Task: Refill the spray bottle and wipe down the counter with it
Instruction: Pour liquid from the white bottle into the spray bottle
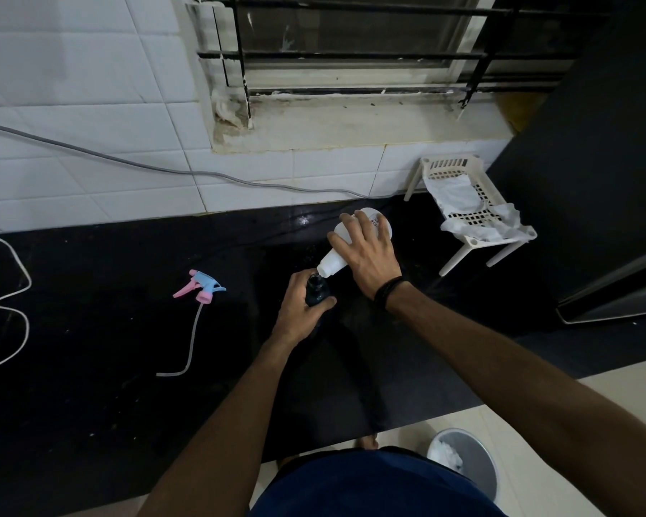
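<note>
From the head view, the left hand (302,308) gripped the dark spray bottle (317,291) upright on the black worktop (127,367), steadying its open neck. The right hand (370,255) clasped a tilted white refill bottle (345,242), spout at that neck (apparently pouring). The trigger head (201,286) lay aside, unscrewed for filling.
</note>
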Demonstrator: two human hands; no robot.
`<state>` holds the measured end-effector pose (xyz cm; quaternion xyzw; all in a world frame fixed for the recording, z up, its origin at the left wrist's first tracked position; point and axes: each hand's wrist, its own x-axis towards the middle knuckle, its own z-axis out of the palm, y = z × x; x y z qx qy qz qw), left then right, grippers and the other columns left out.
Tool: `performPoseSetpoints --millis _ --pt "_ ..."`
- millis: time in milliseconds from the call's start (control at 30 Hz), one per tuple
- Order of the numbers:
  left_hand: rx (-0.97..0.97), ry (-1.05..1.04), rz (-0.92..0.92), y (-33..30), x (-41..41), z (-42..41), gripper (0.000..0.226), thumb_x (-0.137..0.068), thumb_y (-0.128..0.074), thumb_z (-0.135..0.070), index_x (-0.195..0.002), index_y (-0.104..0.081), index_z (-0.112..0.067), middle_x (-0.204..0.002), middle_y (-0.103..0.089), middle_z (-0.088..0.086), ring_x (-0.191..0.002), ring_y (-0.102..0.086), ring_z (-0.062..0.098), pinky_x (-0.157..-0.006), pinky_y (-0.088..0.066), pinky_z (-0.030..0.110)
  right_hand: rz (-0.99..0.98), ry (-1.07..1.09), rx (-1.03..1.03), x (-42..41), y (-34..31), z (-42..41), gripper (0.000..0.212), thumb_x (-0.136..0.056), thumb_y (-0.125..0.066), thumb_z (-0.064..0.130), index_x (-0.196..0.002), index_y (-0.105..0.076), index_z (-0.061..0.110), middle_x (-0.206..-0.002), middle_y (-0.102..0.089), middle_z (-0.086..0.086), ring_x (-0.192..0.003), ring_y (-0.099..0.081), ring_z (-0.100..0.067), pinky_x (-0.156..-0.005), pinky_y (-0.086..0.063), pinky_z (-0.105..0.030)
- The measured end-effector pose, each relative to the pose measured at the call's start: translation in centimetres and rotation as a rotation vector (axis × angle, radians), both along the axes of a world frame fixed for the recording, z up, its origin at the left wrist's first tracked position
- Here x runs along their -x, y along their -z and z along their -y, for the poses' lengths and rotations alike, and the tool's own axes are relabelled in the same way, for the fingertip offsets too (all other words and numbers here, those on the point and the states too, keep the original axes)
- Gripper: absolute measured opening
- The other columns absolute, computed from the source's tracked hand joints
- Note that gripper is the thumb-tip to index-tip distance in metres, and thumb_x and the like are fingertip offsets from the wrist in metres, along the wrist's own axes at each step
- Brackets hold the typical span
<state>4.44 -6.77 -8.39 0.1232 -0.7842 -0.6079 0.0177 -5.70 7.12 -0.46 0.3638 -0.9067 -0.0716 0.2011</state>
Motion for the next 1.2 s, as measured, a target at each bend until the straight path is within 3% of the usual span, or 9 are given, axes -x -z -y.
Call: performPoseSetpoints --millis 433,700,1200 --pt "-0.004 -0.007 -0.007 -0.1 -0.1 0.0 0.057 -0.081 -0.080 -0.019 -0.131 -0.051 -0.019 -0.126 -0.046 -0.004 -0.108 -0.052 0.001 -0.088 -0.039 0.011 -0.043 -0.017 -0.005 0.4 -0.5 0.1 0.048 -0.078 -0.055 0.002 -0.123 -0.055 0.018 -0.138 -0.050 -0.018 -0.128 -0.046 -0.042 -0.105 -0.034 -0.066" --pt "-0.015 -0.005 -0.014 0.1 0.0 0.0 0.056 -0.081 -0.080 -0.021 -0.129 -0.051 -0.023 -0.126 -0.047 -0.005 -0.114 -0.053 0.011 -0.095 -0.041 0.020 -0.051 -0.017 -0.014 0.5 -0.8 0.1 0.052 -0.075 -0.062 0.000 -0.124 -0.055 0.017 -0.139 -0.049 -0.018 -0.129 -0.045 -0.043 -0.105 -0.034 -0.067" --pt "0.011 -0.006 -0.032 0.3 0.0 0.1 0.054 -0.079 -0.081 -0.024 -0.124 -0.052 -0.031 -0.123 -0.048 -0.007 -0.109 -0.054 0.002 -0.098 -0.046 0.031 -0.070 -0.015 -0.058 0.7 -1.3 0.1 0.052 -0.077 -0.055 0.000 -0.126 -0.052 0.017 -0.142 -0.045 -0.018 -0.132 -0.041 -0.043 -0.108 -0.030 -0.067"
